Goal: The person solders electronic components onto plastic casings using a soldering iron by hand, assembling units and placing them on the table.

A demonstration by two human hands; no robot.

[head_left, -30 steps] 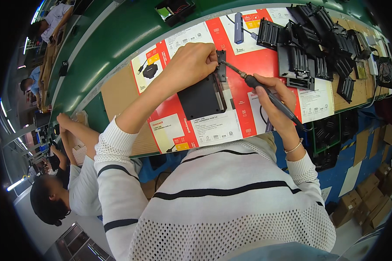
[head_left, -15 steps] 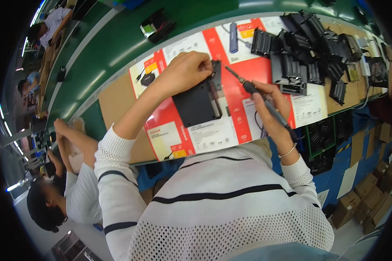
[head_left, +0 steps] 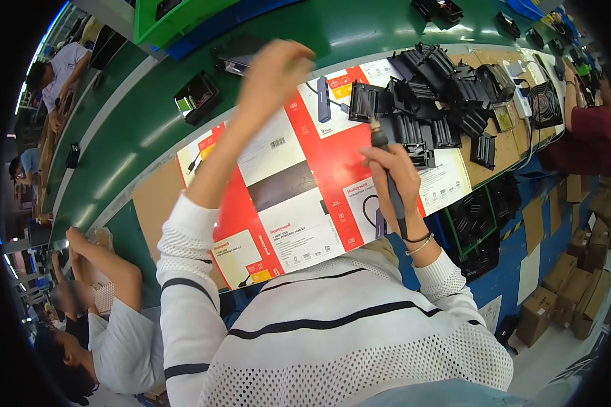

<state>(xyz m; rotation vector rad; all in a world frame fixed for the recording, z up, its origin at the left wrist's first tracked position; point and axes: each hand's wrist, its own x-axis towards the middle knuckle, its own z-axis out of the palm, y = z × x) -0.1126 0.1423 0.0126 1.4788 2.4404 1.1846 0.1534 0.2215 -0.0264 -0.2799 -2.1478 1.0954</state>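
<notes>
My right hand (head_left: 399, 178) is closed round a soldering iron (head_left: 380, 139), its tip pointing up and away from me in front of the black plastic parts. My left hand (head_left: 273, 73) is raised over the far edge of the work surface, its fingers smeared by motion. Just left of that hand, on the green bench, a dark case (head_left: 232, 62) is partly hidden by it; I cannot tell whether they touch. Below both hands spreads a red and white printed sheet (head_left: 332, 163), with a dark rectangular patch near its middle.
Several black ribbed plastic parts (head_left: 424, 102) lie heaped at the right. A black case (head_left: 197, 98) with a light green patch sits on the green bench (head_left: 149, 115). A green bin (head_left: 176, 24) stands far left. Co-workers sit left; a person in a red sleeve (head_left: 590, 132) is right.
My left hand has gone from the black case on the sheet to the far bench, and that case is off the sheet. The iron has tilted more upright. The view has shifted.
</notes>
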